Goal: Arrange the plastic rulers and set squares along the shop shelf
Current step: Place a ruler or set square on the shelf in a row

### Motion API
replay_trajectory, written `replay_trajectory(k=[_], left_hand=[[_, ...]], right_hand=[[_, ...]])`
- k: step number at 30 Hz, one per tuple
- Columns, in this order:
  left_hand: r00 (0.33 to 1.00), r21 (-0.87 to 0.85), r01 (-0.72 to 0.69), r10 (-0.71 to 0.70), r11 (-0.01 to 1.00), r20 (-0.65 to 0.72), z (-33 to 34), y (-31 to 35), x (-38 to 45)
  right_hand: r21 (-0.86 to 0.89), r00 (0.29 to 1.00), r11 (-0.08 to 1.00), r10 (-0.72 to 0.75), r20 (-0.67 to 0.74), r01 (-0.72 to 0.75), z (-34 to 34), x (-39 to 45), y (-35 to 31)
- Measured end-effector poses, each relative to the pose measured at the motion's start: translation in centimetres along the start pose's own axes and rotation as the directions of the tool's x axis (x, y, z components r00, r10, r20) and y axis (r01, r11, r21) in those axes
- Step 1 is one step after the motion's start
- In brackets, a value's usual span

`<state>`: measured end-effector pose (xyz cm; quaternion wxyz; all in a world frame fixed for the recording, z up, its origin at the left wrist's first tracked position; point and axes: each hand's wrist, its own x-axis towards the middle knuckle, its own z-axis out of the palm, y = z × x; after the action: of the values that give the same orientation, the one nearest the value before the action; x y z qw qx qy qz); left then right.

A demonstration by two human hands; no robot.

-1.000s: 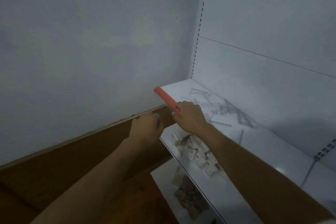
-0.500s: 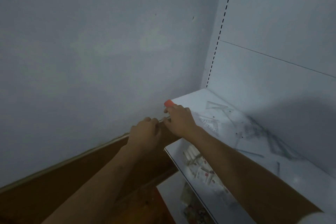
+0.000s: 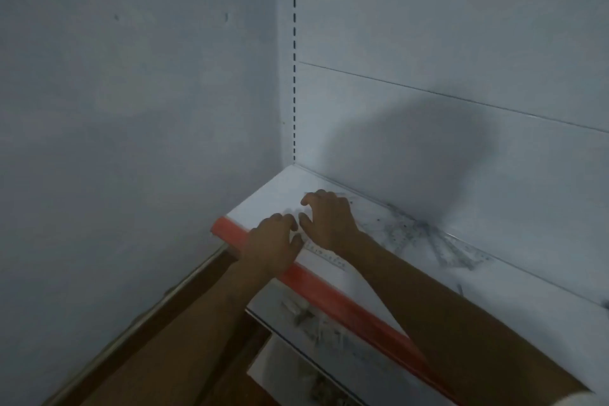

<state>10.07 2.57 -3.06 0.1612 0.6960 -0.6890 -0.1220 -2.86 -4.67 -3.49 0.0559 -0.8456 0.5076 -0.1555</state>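
A clear plastic ruler (image 3: 327,256) lies on the white shelf (image 3: 270,198) just behind its red front strip (image 3: 333,297). My left hand (image 3: 272,245) rests over the strip, its fingertips on the ruler's left end. My right hand (image 3: 329,219) hovers arched beside it with bent fingertips touching the shelf top, apparently on a faint clear set square; the hand hides most of that piece. A loose pile of clear set squares and rulers (image 3: 428,239) lies further right against the back panel.
The wall (image 3: 131,109) closes the shelf's left end and a slotted upright (image 3: 294,76) stands in the corner. A lower shelf (image 3: 306,316) carries several small white items. A brown wooden rail (image 3: 148,313) runs below left.
Both hands rose from the shelf's front corner onto the shelf top. The view shifted, so the red strip and a clear ruler under the hands now show.
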Motion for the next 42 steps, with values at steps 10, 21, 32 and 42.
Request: replay_trajectory(k=[10,21,32,42], left_hand=[[0.948,0.180,-0.316,0.299,0.932,0.113,3.9,1.1,4.8],[0.921,0.198,-0.390,0.382,0.899,0.080,6.5,-0.5,5.7],[0.913,0.224,-0.397,0.407,0.890,0.002,7.3,-0.6,5.8],[0.905,0.186,-0.389,0.412,0.902,-0.105,8.0,-0.8,5.6]], right_hand=[[-0.101,0.854,0.848,0.514,-0.081,-0.520,-0.6,-5.4,7.1],[-0.105,0.671,0.664,0.738,-0.068,-0.741,2.4,-9.7,8.2],[0.013,0.705,0.749,0.628,-0.328,-0.662,2.5,-10.6,7.6],[-0.105,0.740,0.739,0.634,-0.227,-0.665,2.6,-10.5,7.9]])
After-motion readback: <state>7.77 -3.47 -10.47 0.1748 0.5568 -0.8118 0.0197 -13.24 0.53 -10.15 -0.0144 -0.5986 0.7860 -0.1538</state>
